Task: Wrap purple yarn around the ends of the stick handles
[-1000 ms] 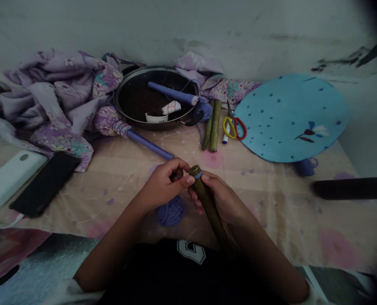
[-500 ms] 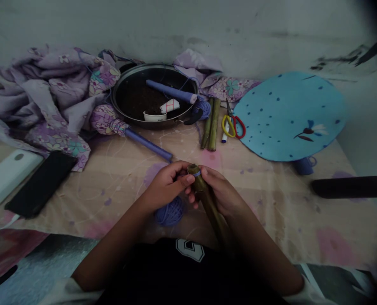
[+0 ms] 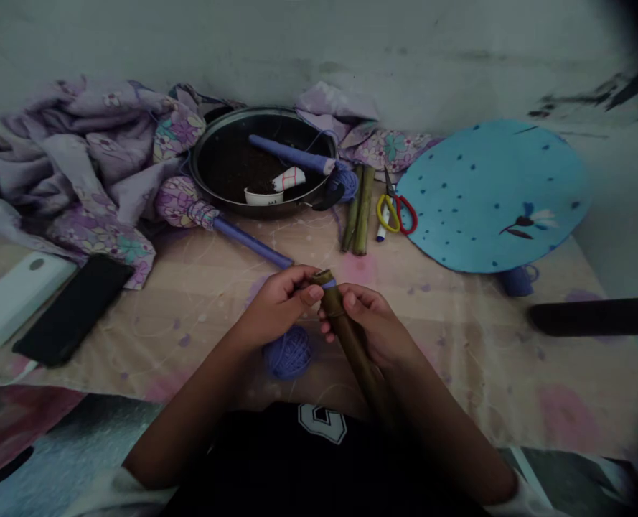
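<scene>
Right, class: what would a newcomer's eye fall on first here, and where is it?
Probably the bright blue dotted panel on the right, with red-and-yellow scissors by its left edge. Next, perhaps, the dark pan at the back, a purple stick lying across it. At front centre, the right hand holds a bamboo stick, the left hand at its purple-banded top.

"Where can the right hand (image 3: 373, 322) pass?"

"Rightward, over open tablecloth (image 3: 474, 359), until the black bar (image 3: 593, 317) jutting in from the right edge."

"And toward the far side?"

"A short strip of cloth, then the bamboo pieces (image 3: 360, 215), scissors (image 3: 398, 222) and blue oval panel (image 3: 480, 205) block the way."

"What about the left hand (image 3: 283, 305)?"

"The yarn ball (image 3: 289, 352) sits just on its near side, and the wrapped stick (image 3: 254, 243) bars the far left. Leftward, there's bare cloth between that stick and the phone (image 3: 74, 309)."
</scene>
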`<act>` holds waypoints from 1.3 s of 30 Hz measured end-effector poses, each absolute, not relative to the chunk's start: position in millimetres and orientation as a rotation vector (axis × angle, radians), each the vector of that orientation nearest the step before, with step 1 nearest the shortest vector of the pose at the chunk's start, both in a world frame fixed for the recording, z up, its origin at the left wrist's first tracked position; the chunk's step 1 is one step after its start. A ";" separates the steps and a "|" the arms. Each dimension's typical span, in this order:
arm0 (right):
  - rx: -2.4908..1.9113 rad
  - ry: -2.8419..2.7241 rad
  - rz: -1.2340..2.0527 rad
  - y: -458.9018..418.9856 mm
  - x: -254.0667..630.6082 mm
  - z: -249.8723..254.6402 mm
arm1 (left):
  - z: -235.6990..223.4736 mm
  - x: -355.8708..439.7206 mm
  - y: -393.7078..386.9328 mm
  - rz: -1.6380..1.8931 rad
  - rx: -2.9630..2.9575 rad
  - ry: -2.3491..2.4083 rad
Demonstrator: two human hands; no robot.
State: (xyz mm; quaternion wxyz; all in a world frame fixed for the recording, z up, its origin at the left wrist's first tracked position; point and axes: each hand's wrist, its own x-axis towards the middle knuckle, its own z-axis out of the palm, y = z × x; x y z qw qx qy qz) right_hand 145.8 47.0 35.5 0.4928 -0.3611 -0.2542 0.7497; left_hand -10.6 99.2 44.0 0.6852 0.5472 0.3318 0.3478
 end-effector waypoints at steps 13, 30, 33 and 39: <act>-0.865 -0.622 1.714 46.4 140.5 26.8 | 36.7 -11.8 99.3 0.736 0.997 0.715; -0.821 -0.660 1.697 45.2 139.9 26.8 | 37.9 -11.2 99.3 0.769 1.017 0.677; -0.840 -0.616 1.744 45.5 142.6 27.5 | 37.5 -12.1 100.1 0.746 1.013 0.650; -0.846 -0.571 1.808 45.2 142.3 30.5 | 36.8 -12.2 99.2 0.711 0.996 0.630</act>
